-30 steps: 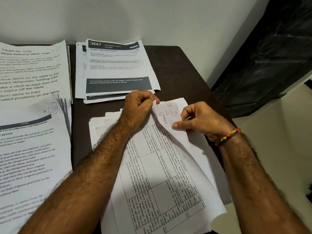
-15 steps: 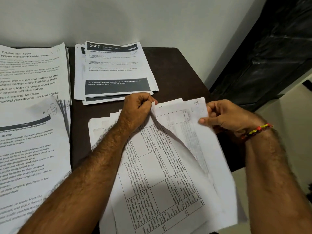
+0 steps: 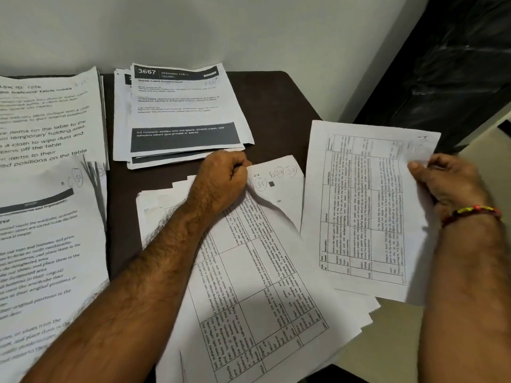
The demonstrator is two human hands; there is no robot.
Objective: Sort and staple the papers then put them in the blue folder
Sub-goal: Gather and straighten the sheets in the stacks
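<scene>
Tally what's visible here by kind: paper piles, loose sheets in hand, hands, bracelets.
Paper piles on the table: 3 (left pile, back pile, middle pile)
Loose sheet held up: 1
Hands: 2 (left hand, right hand)
Bracelet: 1
Total: 7

Pretty soft, even indoor light here, nothing harsh; the white wall [image 3: 193, 26] behind the tabletop [image 3: 276, 106] goes a dull grey-green, so it's on the dim side. The left forearm [image 3: 154, 275] throws a soft shadow onto the table-printed sheet [image 3: 249, 286] right under it, darkest just right of the arm; no real glare on any paper. The sheet held up on the right [image 3: 365, 205] is smeared, its print unreadable, looks like motion blur; the stack headed 3667 [image 3: 182, 111] behind the forearm is sharper in its big type only. The wide lens bends the pages at the far left [image 3: 47, 189]; the dark corner beyond the held sheet is murky and noisy.
</scene>
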